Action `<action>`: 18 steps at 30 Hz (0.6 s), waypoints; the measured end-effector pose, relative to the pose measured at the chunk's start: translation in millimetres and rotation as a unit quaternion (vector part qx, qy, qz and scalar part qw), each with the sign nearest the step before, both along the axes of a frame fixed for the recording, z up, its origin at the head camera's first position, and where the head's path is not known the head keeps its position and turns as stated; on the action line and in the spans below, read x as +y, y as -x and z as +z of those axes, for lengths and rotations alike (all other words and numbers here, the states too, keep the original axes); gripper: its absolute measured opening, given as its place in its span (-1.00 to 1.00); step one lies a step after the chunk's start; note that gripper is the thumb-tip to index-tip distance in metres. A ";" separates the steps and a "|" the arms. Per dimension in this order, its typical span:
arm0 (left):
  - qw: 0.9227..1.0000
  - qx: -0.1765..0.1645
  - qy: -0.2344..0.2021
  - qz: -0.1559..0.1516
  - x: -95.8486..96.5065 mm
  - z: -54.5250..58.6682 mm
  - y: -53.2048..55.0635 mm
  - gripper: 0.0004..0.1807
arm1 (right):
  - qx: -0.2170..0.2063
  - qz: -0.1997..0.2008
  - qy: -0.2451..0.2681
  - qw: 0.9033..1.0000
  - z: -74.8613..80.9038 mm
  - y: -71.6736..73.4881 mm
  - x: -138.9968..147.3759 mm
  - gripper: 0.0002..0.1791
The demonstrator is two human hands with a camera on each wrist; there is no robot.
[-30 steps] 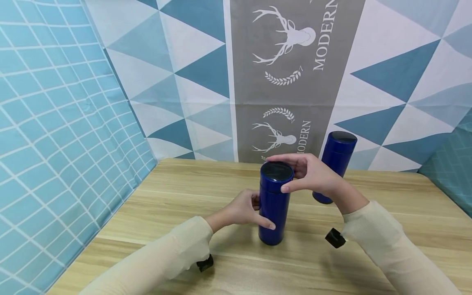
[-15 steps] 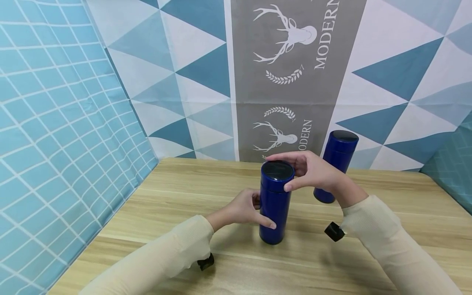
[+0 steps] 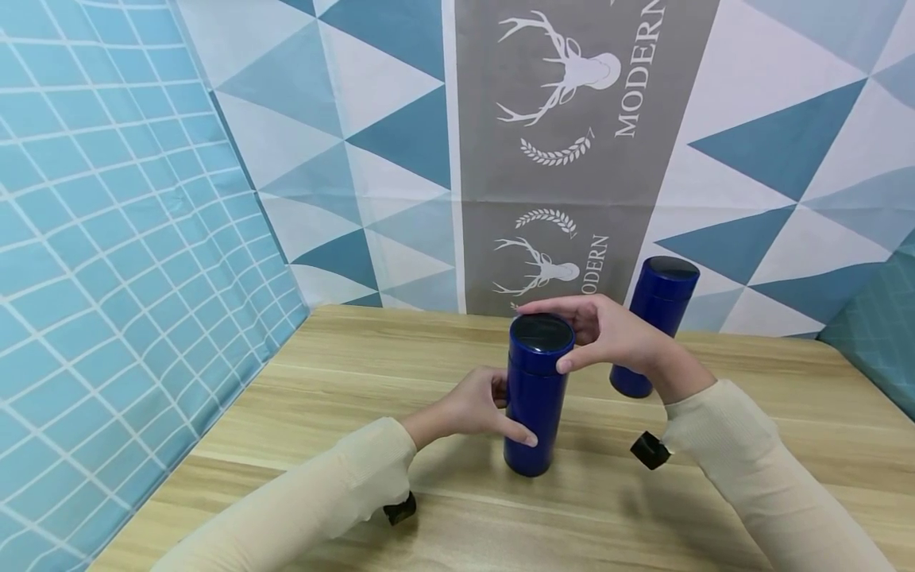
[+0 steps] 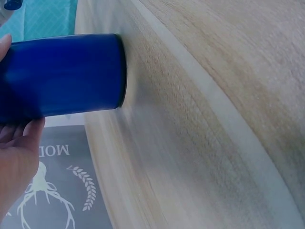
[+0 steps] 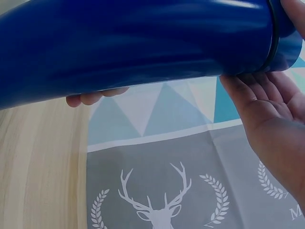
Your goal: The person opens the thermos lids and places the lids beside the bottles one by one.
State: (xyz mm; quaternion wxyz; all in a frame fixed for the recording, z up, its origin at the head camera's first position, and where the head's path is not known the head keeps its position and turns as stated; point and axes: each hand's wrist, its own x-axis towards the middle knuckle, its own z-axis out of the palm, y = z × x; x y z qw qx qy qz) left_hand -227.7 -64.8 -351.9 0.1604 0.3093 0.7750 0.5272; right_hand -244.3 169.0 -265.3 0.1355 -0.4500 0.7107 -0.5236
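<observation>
A person steadies a blue flask (image 3: 532, 417) upright on a wood-grain table (image 3: 372, 349), one hand low and the other high. The left hand (image 3: 468, 405) grips the body from its left side, thumb across the near face and fingers curled behind. The right hand (image 3: 608, 338) holds the top end from the right, thumb toward the viewer and fingers round the far side, with the seam of the black-topped lid (image 3: 541, 334) inside its grasp. Neither hand is spread wide; each is closed to the flask's width.

The telling relation is one of height: the flask's long axis runs vertically between the two hands, with the seam at the right fingers and well above the left. Both hands touch the flask, but the right is judged the nearer to the lid. From the right wrist, the left fingertips (image 5: 90, 98) show on the same far side, well apart from the right fingers.

Behind the right hand, a second flask (image 3: 661, 302) stands upright, partly hidden.
</observation>
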 end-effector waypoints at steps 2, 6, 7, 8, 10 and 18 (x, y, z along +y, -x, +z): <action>1.000 -0.004 0.001 0.003 0.2 -0.4 -0.5 -0.44 | -0.005 0.008 0.005 1.000 -1.9 1.2 0.3 -0.28; 1.000 -0.010 0.003 0.007 0.9 -0.9 -1.0 -0.44 | -0.016 0.023 0.012 1.000 -4.4 3.2 0.8 -0.28; 1.000 -0.010 0.003 0.006 1.0 -1.0 -1.1 -0.44 | -0.017 0.027 0.013 0.999 -4.5 3.6 1.1 -0.28; 1.000 -0.011 0.002 0.006 1.1 -1.1 -1.1 -0.44 | -0.016 0.031 0.013 0.999 -4.6 4.0 1.2 -0.28; 1.000 -0.011 0.002 0.005 1.0 -1.3 -0.9 -0.45 | -0.016 0.035 0.012 0.999 -4.6 5.0 1.6 -0.28; 1.000 -0.007 0.005 0.008 0.6 -0.5 0.8 -0.45 | -0.028 0.067 0.014 0.997 -3.6 12.4 2.1 -0.27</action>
